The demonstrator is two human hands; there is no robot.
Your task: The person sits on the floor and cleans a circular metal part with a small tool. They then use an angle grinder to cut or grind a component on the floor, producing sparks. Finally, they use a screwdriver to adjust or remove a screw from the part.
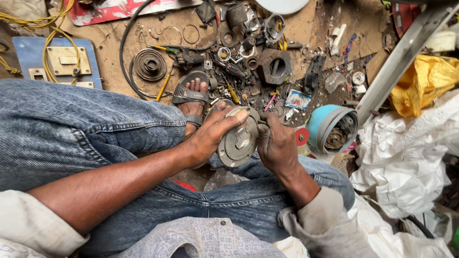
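left hand: your left hand (210, 136) is wrapped round the round grey metal cover (237, 139), thumb lying across its top edge, fingers curled behind it, so it's closed on that part
right hand: your right hand (276, 143) is curled shut against the cover's right edge, knuckles up; looks like it's pinching something small there but honestly can't tell what
where the cover is: held up between both hands, above your knees in blue jeans (95, 134), tilted so its flat face points toward you
foot: your sandalled foot (192, 98) sits on the ground just beyond the left hand
right side: a blue motor housing (330, 128) lies on the floor near your right hand, open end up, with a small red disc (301, 136) between it and your knuckles
floor stuff: a dark square metal block (275, 67) with a round hole, a black pulley-like wheel (149, 64), loose rings and bearings scattered around
far left: blue board (24, 57) with yellow wire (52, 33) looped over it
far right: white sacking (406, 157) and a yellow bag (423, 83)
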